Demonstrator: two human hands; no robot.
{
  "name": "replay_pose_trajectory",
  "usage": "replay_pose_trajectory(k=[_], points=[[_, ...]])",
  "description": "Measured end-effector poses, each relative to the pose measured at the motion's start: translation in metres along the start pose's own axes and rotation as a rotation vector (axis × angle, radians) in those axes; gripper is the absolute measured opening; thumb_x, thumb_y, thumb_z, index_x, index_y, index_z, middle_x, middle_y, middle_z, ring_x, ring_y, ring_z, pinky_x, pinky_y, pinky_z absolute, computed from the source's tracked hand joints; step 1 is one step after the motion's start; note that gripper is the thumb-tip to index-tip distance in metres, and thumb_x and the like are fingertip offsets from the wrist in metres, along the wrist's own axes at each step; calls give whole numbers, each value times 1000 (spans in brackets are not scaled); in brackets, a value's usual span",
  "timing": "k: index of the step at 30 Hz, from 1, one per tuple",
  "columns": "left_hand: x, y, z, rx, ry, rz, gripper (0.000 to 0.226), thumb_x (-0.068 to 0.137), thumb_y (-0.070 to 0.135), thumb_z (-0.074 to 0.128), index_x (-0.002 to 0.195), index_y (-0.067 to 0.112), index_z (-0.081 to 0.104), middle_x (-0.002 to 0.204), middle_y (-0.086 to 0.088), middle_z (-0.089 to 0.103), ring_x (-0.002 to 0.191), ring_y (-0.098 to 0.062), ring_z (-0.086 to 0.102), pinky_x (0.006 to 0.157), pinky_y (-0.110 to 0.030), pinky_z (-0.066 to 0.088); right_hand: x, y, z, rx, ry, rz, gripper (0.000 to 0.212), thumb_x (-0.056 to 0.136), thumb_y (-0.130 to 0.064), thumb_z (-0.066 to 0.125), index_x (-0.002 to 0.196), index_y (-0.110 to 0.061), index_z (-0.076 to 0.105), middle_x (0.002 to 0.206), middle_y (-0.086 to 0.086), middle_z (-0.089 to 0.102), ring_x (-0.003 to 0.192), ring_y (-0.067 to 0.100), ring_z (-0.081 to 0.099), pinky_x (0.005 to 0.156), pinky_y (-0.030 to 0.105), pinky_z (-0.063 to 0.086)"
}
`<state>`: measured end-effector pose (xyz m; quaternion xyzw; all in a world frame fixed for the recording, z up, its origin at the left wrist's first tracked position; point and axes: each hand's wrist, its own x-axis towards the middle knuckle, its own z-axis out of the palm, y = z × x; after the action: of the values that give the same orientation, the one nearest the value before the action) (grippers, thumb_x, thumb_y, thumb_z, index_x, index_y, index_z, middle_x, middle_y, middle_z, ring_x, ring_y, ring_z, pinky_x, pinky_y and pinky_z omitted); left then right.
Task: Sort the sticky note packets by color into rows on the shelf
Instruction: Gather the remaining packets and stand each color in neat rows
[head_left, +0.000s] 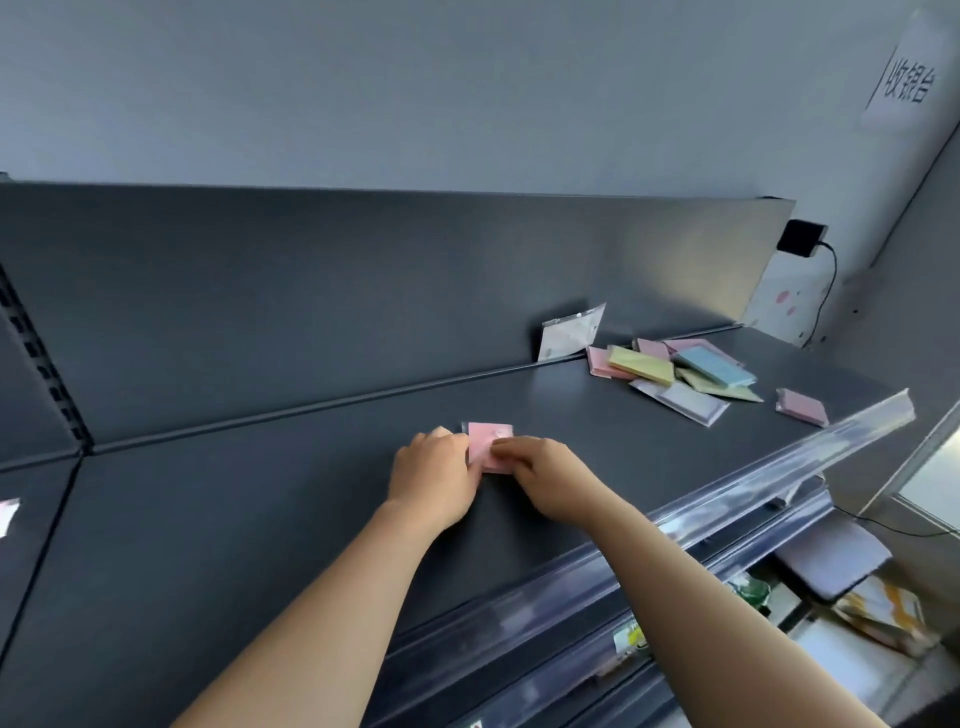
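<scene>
While both hands work it, the small flat pink sticky note packet (488, 439) sits out on the dark grey metal shelf (260, 519), about mid-board and well apart from everything else. The left hand (431, 467) pinches its left edge with curled fingers. The right hand (540, 478) curls over its near right corner and holds it too.

Trouble could come from a few places. The wrap looks slick, so a loose pinch could let the packet skid and start the row crooked. Far to the right lies the jumbled pile of pastel packets (685, 369), pink, yellow, blue and pale lilac, all overlapping. Tug one out and its neighbours may slide with it. A lone second pink packet (801, 407) lies near the clear plastic front strip (779, 457), and a careless reach could nudge it off the front. Pink and lilac are close in this light, so a mix-up is possible.

As for looks, the held packet is a square pad, soft pink, with a clear wrapper margin showing along its far edge. It appears to lie flat on the shelf, its near part hidden under the fingers.
</scene>
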<state>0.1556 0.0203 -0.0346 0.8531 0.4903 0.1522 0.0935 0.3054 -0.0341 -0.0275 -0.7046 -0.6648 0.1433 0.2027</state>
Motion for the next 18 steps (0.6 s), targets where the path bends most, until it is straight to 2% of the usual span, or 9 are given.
replay_pose_trajectory(k=[2,5,8,10,14,18], points=[[11,6,7,43,0,-8,30,98,40,43,105,17,61,115,-2,58,106,-28,52,82,-35,40,6,11,-8,43,9,-6,34,95,-4,41,118,-10,66,121,7,65,113,25,56,93,26,39],[27,10,16,84,14,-23,29,100,39,40,113,21,59,122,2,55,114,-27,48,86,-34,38,13,32,-21,51,52,-4,35,94,-3,42,117,-10,66,121,7,65,113,27,56,94,28,40],[45,16,22,93,1,-38,32,101,39,37,118,23,58,126,2,53,116,-28,47,90,-35,37,19,59,-34,5,71,43,37,96,-6,43,128,-12,60,137,2,56,128,21,48,103,20,31],[57,23,23,87,-25,-48,32,100,36,37,119,22,58,126,0,53,116,-29,47,90,-35,38,24,77,-43,-10,100,94,37,98,-10,42,133,-12,56,143,1,50,133,20,44,106,20,27],[85,45,21,12,-8,-81,34,99,32,42,127,16,53,136,-6,48,121,-31,45,95,-38,37,39,118,-62,-21,155,196,39,99,-18,44,137,-11,52,148,6,43,137,23,38,108,26,27],[121,71,21,-129,87,-112,50,98,30,50,142,10,38,144,-10,42,129,-31,41,101,-39,36,65,165,-83,-123,209,258,45,97,-30,47,140,-20,47,151,6,38,137,26,35,111,40,29]])
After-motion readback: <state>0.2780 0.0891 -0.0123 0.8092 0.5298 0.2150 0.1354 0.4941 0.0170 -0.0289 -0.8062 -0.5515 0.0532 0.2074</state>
